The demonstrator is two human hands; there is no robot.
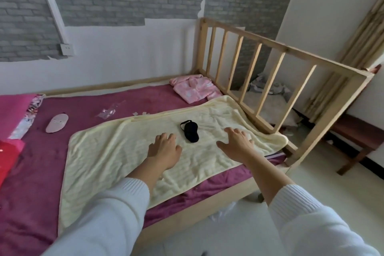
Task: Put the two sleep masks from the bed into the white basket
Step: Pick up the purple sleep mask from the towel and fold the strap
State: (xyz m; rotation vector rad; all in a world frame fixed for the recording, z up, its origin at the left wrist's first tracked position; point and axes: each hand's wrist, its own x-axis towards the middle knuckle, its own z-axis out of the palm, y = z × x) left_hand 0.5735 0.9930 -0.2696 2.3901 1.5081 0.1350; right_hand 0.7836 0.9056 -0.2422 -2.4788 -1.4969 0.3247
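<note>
A black sleep mask lies on a pale yellow blanket spread across the bed. A pink sleep mask rests farther left on the magenta bedsheet. My left hand hovers over the blanket just left of the black mask, fingers apart and holding nothing. My right hand is stretched out to the right of that mask, also spread and holding nothing. Both arms wear white sleeves. No white basket is in view.
A wooden slatted rail borders the bed on the right. Folded pink clothing lies at the far corner, and a clear plastic wrapper is on the sheet. Red and pink fabric sits at the left. A wooden bench stands on the tiled floor.
</note>
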